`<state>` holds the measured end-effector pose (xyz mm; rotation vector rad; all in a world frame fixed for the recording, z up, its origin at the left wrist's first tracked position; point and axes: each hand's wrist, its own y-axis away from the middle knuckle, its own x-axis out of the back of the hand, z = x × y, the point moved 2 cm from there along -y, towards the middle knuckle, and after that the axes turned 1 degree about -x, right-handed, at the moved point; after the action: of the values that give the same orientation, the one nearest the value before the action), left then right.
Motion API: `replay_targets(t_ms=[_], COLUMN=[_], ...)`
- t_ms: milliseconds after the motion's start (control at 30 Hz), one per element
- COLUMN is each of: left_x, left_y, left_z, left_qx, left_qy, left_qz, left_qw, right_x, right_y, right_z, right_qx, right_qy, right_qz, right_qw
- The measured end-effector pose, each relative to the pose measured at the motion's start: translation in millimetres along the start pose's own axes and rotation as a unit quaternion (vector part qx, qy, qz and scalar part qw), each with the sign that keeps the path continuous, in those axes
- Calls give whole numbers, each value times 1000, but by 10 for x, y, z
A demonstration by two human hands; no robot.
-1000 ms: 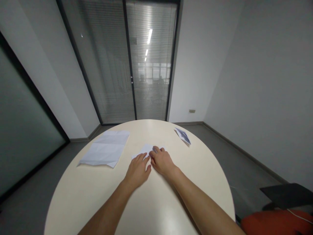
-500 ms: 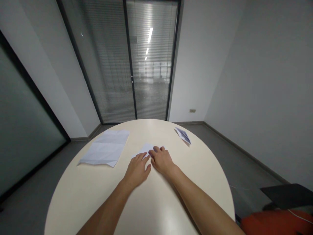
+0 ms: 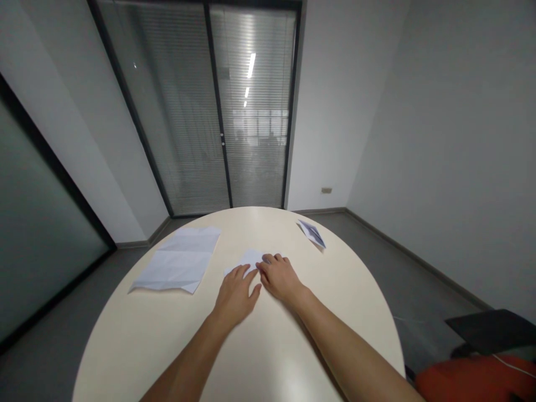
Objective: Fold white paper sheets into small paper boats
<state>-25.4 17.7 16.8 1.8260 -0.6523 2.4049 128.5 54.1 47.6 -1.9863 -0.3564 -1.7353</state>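
Observation:
A small white paper (image 3: 252, 257) lies at the middle of the round table, its near part covered by my hands. My left hand (image 3: 237, 294) rests on its near left edge, fingers apart and thumb stretched to the right. My right hand (image 3: 280, 276) is on the paper's right side, fingers bent down onto it; what lies under the fingertips is hidden. A large creased white sheet (image 3: 180, 259) lies to the left. At the back right sits a folded paper (image 3: 312, 234) with a dark printed picture.
The cream round table (image 3: 176, 340) fills the lower middle. Beyond it stand a glass partition with blinds (image 3: 255, 162) and grey walls. A red seat (image 3: 477, 379) and a black panel (image 3: 494, 328) are at the lower right.
The view has shifted slightly, so the table and papers appear a little lower. My hands stay on the small paper, with hardly any change in pose.

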Motion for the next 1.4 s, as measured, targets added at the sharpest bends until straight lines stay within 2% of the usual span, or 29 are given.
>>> replay_targets(t_ms=[567, 833, 1133, 1300, 1400], left_x=[-41, -52, -73, -67, -83], left_y=[-15, 4, 17, 20, 15], left_z=[-14, -19, -31, -63, -110], left_qx=[10, 21, 38, 65, 81], left_qy=[-15, -19, -19, -23, -26], left_qz=[14, 17, 7, 9, 17], left_qw=[1000, 999, 999, 998, 996], right_x=[-56, -20, 13, 60, 87], right_y=[-2, 6, -12, -43, -42], right_z=[49, 94, 149, 159, 187], right_qx=[14, -68, -115, -114, -80], right_qy=[-47, -46, -22, -33, -72], right_qz=[0, -2, 2, -16, -38], right_qw=[999, 997, 993, 993, 993])
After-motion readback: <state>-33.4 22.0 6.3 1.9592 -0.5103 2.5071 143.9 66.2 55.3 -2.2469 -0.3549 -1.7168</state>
